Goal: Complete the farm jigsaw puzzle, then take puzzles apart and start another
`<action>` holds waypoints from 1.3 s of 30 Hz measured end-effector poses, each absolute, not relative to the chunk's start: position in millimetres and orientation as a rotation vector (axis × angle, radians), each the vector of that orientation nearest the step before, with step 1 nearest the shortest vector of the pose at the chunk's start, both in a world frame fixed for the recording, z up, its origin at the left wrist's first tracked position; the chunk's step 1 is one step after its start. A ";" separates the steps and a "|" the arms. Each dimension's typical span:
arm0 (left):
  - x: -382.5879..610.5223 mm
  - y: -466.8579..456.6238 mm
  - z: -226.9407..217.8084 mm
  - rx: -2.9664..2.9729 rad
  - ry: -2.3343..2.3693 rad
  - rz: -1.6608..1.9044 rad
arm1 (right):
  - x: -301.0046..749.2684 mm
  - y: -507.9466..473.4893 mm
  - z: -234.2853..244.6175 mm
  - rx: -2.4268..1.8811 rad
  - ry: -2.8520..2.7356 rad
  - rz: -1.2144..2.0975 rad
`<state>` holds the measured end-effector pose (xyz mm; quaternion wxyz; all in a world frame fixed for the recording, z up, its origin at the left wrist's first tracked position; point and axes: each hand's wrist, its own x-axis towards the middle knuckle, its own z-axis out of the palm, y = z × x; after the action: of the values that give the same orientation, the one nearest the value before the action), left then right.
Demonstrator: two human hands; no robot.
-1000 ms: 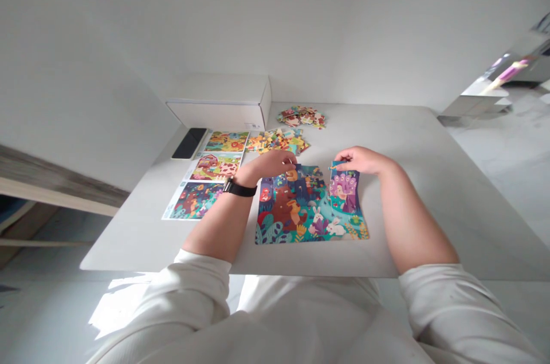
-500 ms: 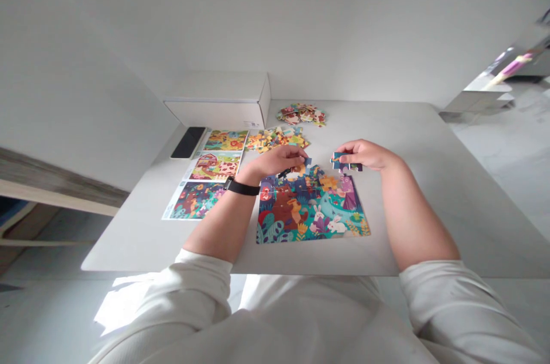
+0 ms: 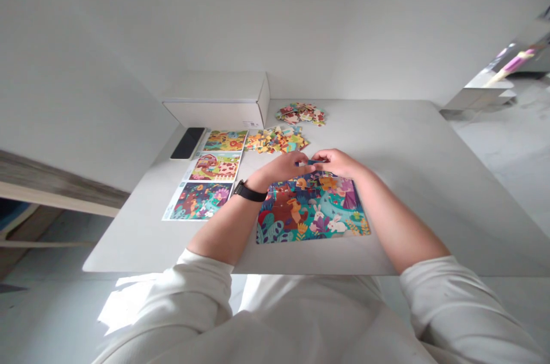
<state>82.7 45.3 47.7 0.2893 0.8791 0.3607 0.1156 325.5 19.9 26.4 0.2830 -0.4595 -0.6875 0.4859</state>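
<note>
A partly joined jigsaw puzzle [image 3: 309,212] with a bear, rabbits and a blue stream lies flat in front of me. Over its far edge my two hands meet, fingertips close together. My left hand [image 3: 287,167], with a black band on the wrist, is closed on a dark blue puzzle piece [image 3: 317,163]. My right hand [image 3: 339,163] pinches at the same spot from the other side, its fingers curled. The fingers hide most of the pieces there, so I cannot tell whether they interlock.
Loose yellow-toned pieces [image 3: 277,139] lie in a heap behind my left hand, and another heap [image 3: 302,114] sits farther back. To the left are a picture sheet [image 3: 177,203], a phone [image 3: 188,143] and a white box [image 3: 215,114] by the wall. The table [image 3: 429,180] extends right.
My right hand has moved left with its dark pieces to meet my left hand at the puzzle's far edge. My left hand has shifted slightly right.
</note>
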 end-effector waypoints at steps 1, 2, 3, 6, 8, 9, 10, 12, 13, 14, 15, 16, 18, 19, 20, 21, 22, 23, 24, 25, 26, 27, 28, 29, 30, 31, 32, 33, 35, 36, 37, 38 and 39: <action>84.2 45.1 47.8 2.323 0.992 0.317 | 325.4 20.2 25.6 -1.229 -1.849 1.266; 85.5 45.1 47.3 2.313 1.017 0.325 | 326.4 20.6 24.6 -1.234 -1.851 1.233; 86.4 45.3 46.3 2.311 1.033 0.330 | 328.3 21.2 23.3 -1.245 -1.851 1.202; 87.1 47.3 40.2 2.333 1.026 0.346 | 337.1 23.5 18.3 -1.350 -1.878 1.079; 86.5 49.2 34.6 2.376 1.017 0.372 | 343.7 24.8 16.4 -1.471 -1.959 0.898; 86.0 50.1 31.7 2.406 1.024 0.383 | 346.8 25.2 16.6 -1.533 -2.014 0.767; 85.4 50.9 28.9 2.437 1.044 0.392 | 349.7 25.3 17.7 -1.591 -2.069 0.624; 83.5 51.7 24.8 2.483 1.093 0.376 | 353.8 24.2 22.6 -1.666 -2.163 0.396; 82.1 51.9 23.8 2.495 1.115 0.357 | 354.8 22.6 26.0 -1.687 -2.200 0.354; 80.3 52.1 23.8 2.499 1.139 0.338 | 355.1 20.1 29.4 -1.700 -2.236 0.368; 78.1 52.5 24.9 2.496 1.164 0.322 | 354.7 16.5 32.6 -1.703 -2.278 0.421; 75.4 53.2 27.1 2.488 1.188 0.313 | 353.6 11.8 35.2 -1.698 -2.332 0.487; 68.2 56.3 35.1 2.462 1.219 0.300 | 350.1 -0.7 37.7 -1.687 -2.451 0.580; 63.6 58.8 40.6 2.440 1.234 0.300 | 348.4 -8.2 37.6 -1.681 -2.510 0.586; 58.2 61.7 46.8 2.413 1.249 0.306 | 347.1 -16.0 36.9 -1.674 -2.553 0.569; 52.0 64.9 53.1 2.383 1.262 0.321 | 346.6 -23.8 35.9 -1.656 -2.580 0.540; 45.0 67.9 59.2 2.344 1.292 0.350 | 347.0 -31.2 34.8 -1.625 -2.591 0.513; 37.3 70.3 64.5 2.308 1.305 0.374 | 348.5 -37.7 34.0 -1.582 -2.587 0.493; 29.1 71.9 68.5 2.272 1.320 0.400 | 351.0 -42.8 33.5 -1.535 -2.570 0.486; 20.7 72.4 70.7 2.242 1.337 0.423 | 354.4 -46.3 33.3 -1.497 -2.535 0.489; 12.2 71.7 71.0 2.223 1.352 0.432 | 358.3 -48.0 33.5 -1.474 -2.487 0.500; 4.2 69.8 69.3 2.216 1.372 0.429 | 362.3 -47.7 33.8 -1.473 -2.420 0.514; -3.1 66.9 65.8 2.223 1.398 0.405 | 366.1 -45.6 33.9 -1.495 -2.342 0.528; -9.5 63.4 60.8 2.243 1.420 0.347 | 369.3 -41.9 33.8 -1.536 -2.260 0.546; -14.8 59.5 54.9 2.277 1.424 0.265 | 371.8 -37.2 33.3 -1.588 -2.187 0.563; -18.8 55.6 48.7 2.315 1.428 0.181 | 373.5 -31.9 32.3 -1.644 -2.132 0.568; -21.6 52.1 42.7 2.357 1.420 0.110 | 374.6 -26.7 30.9 -1.700 -2.096 0.551; -23.4 49.0 37.3 2.400 1.408 0.058 | 375.4 -22.2 29.3 -1.755 -2.077 0.513; -24.4 44.9 29.8 2.470 1.381 0.023 | 377.0 -16.7 26.1 -1.851 -2.077 0.410; -24.1 43.8 28.0 2.490 1.369 0.024 | 378.3 -16.4 24.7 -1.895 -2.087 0.372; -23.7 43.3 27.3 2.500 1.355 0.027 | 379.9 -17.6 23.5 -1.937 -2.106 0.359; -23.3 43.0 27.8 2.502 1.342 0.029 | 381.9 -20.4 22.6 -1.972 -2.137 0.370; -23.1 42.9 29.0 2.495 1.337 0.029 | 384.1 -24.4 22.0 -1.993 -2.184 0.391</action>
<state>-23.1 42.9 29.0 0.1548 0.8707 0.4668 0.0103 384.1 -24.4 22.0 0.0792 -0.6661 -0.7300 0.1308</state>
